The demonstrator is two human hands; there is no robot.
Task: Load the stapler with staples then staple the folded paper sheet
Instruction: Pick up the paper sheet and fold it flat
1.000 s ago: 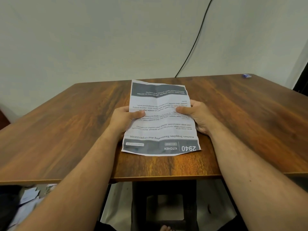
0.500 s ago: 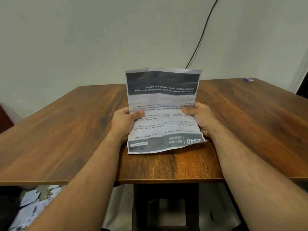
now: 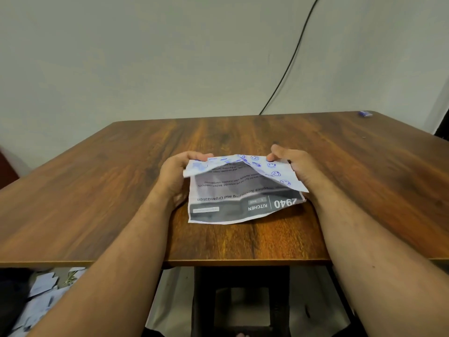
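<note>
where upright before, paper sheet [image 3: 243, 190] folded over

Your paper sheet [image 3: 243, 203] lies on the table [image 3: 97, 203] near its near edge, far half bent over toward you. Your left hand [image 3: 175, 176] is at its left side, your right hand [image 3: 296, 166] at its right. A small box [image 3: 365, 114] sits at the table's far right corner.

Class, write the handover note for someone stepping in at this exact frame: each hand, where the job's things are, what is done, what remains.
Left hand: pinching the far left corner of the paper sheet.
Right hand: pinching the far right corner.
The sheet's near part lies on the table; the far half is bent over toward the person, fold not yet flat.
No stapler in view. Small blue item at the far right corner, unclear what.
Left: finish fold, load stapler, staple.
</note>
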